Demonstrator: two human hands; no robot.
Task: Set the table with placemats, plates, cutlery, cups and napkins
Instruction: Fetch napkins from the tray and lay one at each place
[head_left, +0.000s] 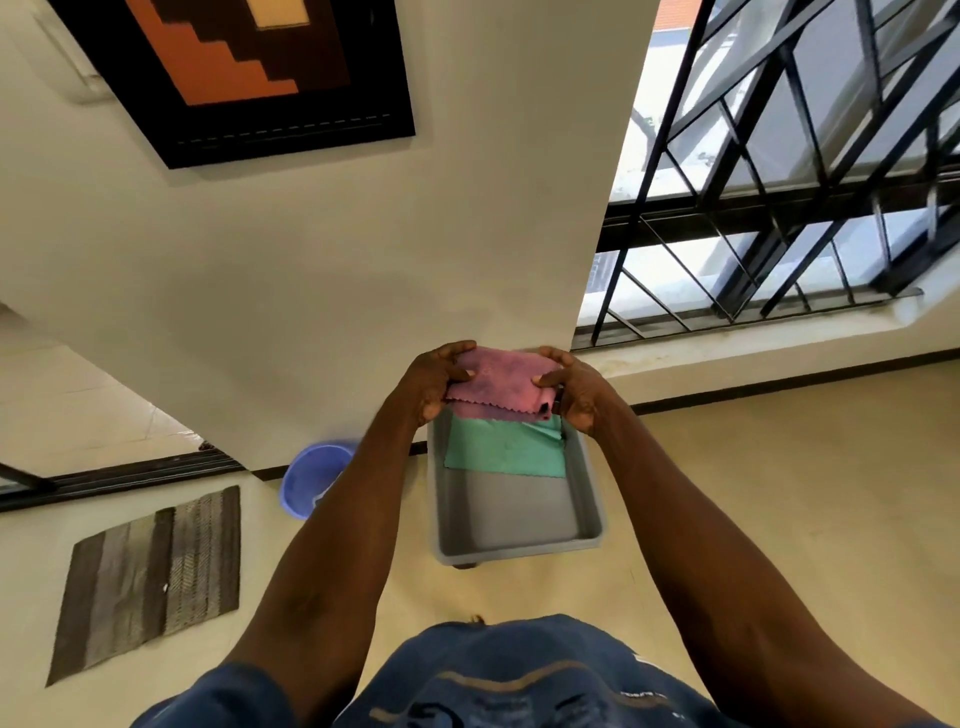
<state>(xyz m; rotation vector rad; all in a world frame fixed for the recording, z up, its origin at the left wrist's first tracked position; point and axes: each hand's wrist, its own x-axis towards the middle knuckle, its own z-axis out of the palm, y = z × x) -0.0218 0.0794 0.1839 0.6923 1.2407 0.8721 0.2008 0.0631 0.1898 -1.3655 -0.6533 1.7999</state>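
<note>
Above the grey rectangular plastic tub (519, 525) that sits on the cream floor by the wall, both hands hold a folded pink cloth napkin with zigzag-cut edges (498, 382). The left hand (434, 382) pinches its left side with thumb on top and fingers curled under, and the right hand (574, 392) does the same on the right side, so each hand is closed on the cloth. A green folded cloth (506, 449) lies flat in the far end of the tub, just below the pink one; the rest of the tub floor is bare. A pale blue plastic bucket (311, 480) stands beside the tub to the left, and a striped grey-brown woven mat (150, 582) lies well apart on the floor. My reading is that napkins are being gathered for the table, which is not in view. To do this well, keep the folds pinched evenly at both sides so the layers do not slide open, lift clear of the tub rim, and take the green cloth too before carrying them off.
</note>
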